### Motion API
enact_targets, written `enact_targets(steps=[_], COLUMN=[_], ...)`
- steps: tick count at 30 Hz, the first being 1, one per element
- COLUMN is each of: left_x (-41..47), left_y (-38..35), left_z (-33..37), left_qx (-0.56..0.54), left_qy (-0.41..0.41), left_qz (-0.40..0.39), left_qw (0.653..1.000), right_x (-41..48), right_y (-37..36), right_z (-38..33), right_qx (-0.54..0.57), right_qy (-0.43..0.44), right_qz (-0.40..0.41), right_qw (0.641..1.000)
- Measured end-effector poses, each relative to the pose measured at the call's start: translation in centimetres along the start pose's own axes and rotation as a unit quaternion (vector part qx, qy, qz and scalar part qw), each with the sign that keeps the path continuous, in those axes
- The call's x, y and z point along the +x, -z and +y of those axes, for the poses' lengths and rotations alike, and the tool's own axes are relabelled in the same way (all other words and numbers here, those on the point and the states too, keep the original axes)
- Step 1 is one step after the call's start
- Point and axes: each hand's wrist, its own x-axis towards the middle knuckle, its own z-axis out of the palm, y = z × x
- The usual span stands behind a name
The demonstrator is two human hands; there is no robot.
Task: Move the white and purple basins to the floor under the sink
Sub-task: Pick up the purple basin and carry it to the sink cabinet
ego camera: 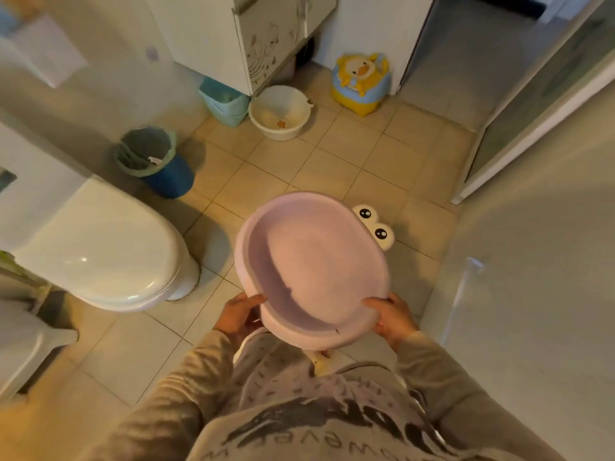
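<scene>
You hold the purple basin (311, 261) at lower centre of the frame, clear of the floor. Your left hand (238, 316) clamps the near rim on its left side; your right hand (392, 316) clamps the near rim on its right side. Both hands are closed on the rim, thumbs over the edge.

The basin's long axis runs from your body toward the top of the frame, leaning slightly left. Its frog-eye handle (374, 224) sits at the far right.

The white basin (279, 113) already rests on the tiles at upper centre, just beside the lower corner of the white cabinet (206, 38). It lies nearly straight ahead of the purple basin, well apart from it. Neither hand is clearly nearer the target; carry forward with both.

Writing: grey lettering shows on your sweatshirt (332, 427) at the bottom edge. It is inverted and partly cut off; it cannot be read with confidence. No label is visible on either basin.
</scene>
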Motion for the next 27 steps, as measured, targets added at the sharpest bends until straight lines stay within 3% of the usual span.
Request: enact_targets(steps=[10,27], left_x=[7.4,21.7], left_y=[-8.4,-21.2], left_z=[7.8,28.1], left_qx=[0.049,0.079], left_qy=[0.02,0.023], left_qz=[-0.006,-0.053], left_qw=[0.999,0.995], right_x=[7.0,20.6], right_y=[1.0,-3.0], right_z=[-7.0,-27.9], right_qx=[0.049,0.064], right_qy=[-0.03,-0.015], right_qz=[0.029,0.083], right_qw=[0.998,0.994])
